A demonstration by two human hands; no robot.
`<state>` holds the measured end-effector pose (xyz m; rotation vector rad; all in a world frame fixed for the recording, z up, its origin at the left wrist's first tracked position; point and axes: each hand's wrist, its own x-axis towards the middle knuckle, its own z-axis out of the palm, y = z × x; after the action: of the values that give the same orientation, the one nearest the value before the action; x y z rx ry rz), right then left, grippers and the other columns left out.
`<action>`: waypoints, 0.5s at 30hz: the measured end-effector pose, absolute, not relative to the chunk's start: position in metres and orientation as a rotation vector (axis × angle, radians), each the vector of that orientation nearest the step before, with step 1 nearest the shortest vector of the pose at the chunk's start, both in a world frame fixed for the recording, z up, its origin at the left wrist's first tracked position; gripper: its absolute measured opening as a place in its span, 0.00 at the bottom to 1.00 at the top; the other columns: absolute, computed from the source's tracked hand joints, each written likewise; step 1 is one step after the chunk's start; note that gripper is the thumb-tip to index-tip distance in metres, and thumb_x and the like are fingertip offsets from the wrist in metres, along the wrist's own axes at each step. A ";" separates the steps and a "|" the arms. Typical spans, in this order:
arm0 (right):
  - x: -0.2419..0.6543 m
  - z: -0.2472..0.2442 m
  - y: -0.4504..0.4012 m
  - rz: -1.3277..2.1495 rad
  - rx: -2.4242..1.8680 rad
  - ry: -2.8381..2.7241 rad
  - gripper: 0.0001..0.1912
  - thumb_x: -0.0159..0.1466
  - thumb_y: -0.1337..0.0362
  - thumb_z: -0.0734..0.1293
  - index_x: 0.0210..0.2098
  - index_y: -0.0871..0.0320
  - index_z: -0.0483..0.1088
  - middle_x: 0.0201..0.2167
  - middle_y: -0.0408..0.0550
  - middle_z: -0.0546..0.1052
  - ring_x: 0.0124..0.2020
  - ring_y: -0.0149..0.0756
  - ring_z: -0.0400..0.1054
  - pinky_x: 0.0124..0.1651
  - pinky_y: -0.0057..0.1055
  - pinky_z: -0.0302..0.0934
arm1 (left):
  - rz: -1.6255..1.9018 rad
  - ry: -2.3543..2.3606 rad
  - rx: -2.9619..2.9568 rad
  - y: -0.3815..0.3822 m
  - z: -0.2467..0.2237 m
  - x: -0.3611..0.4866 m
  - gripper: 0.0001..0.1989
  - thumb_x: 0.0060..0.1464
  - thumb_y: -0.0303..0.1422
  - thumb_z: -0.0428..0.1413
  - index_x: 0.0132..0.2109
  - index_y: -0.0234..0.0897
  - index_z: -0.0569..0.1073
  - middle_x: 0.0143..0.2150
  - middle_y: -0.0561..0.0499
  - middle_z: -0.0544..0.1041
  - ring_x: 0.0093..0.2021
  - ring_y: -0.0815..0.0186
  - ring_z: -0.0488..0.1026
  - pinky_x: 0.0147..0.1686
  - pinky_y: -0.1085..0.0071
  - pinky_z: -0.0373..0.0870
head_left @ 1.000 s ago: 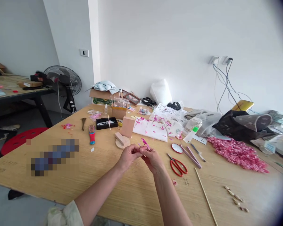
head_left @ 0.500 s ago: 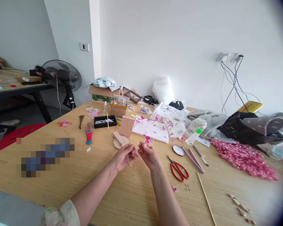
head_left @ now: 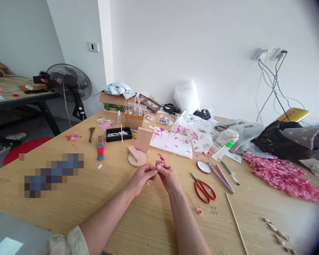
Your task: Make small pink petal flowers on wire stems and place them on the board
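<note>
My right hand (head_left: pixel 167 176) pinches a small magenta flower (head_left: pixel 161 158), whose petals stick up above the fingertips. Pressed up against it, my left hand (head_left: pixel 143 178) has thumb and forefinger closed at the base of the flower; what lies between them is hidden. Both hands are held over the wooden table (head_left: pixel 138 219). Just beyond them lies a round wooden disc (head_left: pixel 141 160) with a wooden block (head_left: pixel 133 153) on it. A small spool of pink thread (head_left: pixel 199 211) rests right of my right forearm, a thin strand running from it toward the forearm.
Red-handled scissors (head_left: pixel 204 189), long tweezers (head_left: pixel 223 179) and a round white-faced dish (head_left: pixel 203 166) lie to the right. More magenta flowers lie on a white pad (head_left: pixel 170 143). Left stand a brush (head_left: pixel 100 148) and a black tray (head_left: pixel 119 134). A pink heap (head_left: pixel 281 177) spreads far right.
My hands have come together, the left fingertips moving right to meet the right ones. The flower has tilted and shifted slightly left. The view has turned a little.
</note>
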<state>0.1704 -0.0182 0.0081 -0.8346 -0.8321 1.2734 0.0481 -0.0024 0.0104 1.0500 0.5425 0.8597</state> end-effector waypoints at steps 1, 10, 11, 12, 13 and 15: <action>0.170 0.008 -0.019 1.281 -0.832 -0.834 0.10 0.44 0.64 0.71 0.15 0.59 0.66 0.22 0.40 0.65 0.26 0.28 0.57 0.32 0.27 0.53 | 0.863 0.545 1.045 -0.002 0.009 0.048 0.11 0.41 0.37 0.58 0.23 0.33 0.67 0.20 0.56 0.63 0.23 0.73 0.58 0.25 0.76 0.53; 0.160 0.001 -0.018 1.324 -0.726 -0.744 0.07 0.45 0.64 0.71 0.18 0.58 0.68 0.22 0.41 0.65 0.23 0.27 0.58 0.22 0.24 0.51 | 0.883 0.510 1.014 -0.001 0.002 0.050 0.11 0.40 0.34 0.59 0.22 0.33 0.67 0.20 0.56 0.63 0.23 0.74 0.57 0.24 0.77 0.51; 0.159 0.001 -0.018 1.312 -0.724 -0.731 0.06 0.45 0.65 0.71 0.18 0.58 0.68 0.22 0.40 0.66 0.23 0.27 0.58 0.23 0.24 0.51 | 0.898 0.516 1.013 -0.001 0.002 0.050 0.10 0.40 0.34 0.60 0.22 0.33 0.67 0.20 0.56 0.63 0.23 0.74 0.58 0.25 0.77 0.52; 0.158 0.001 -0.018 1.297 -0.730 -0.716 0.06 0.45 0.65 0.71 0.19 0.57 0.69 0.22 0.40 0.66 0.23 0.27 0.58 0.23 0.24 0.51 | 0.912 0.518 1.009 -0.001 0.002 0.050 0.10 0.40 0.33 0.60 0.22 0.32 0.67 0.20 0.56 0.64 0.24 0.74 0.58 0.26 0.77 0.53; 0.157 0.002 -0.018 1.282 -0.743 -0.704 0.06 0.45 0.65 0.71 0.19 0.57 0.69 0.22 0.40 0.67 0.23 0.27 0.58 0.23 0.24 0.51 | 0.922 0.515 1.000 -0.001 0.002 0.050 0.10 0.39 0.33 0.60 0.23 0.32 0.68 0.21 0.56 0.64 0.24 0.74 0.59 0.27 0.77 0.54; 0.156 0.003 -0.019 1.247 -0.772 -0.695 0.05 0.45 0.66 0.71 0.20 0.56 0.70 0.21 0.39 0.68 0.23 0.27 0.59 0.24 0.25 0.52 | 0.913 0.498 0.983 0.000 0.002 0.050 0.09 0.40 0.32 0.60 0.23 0.32 0.68 0.21 0.56 0.64 0.24 0.74 0.59 0.27 0.76 0.55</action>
<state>0.1562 -0.0188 0.0034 -0.7720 -0.6954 1.2471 0.0498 -0.0003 0.0023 0.9827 0.4978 0.9129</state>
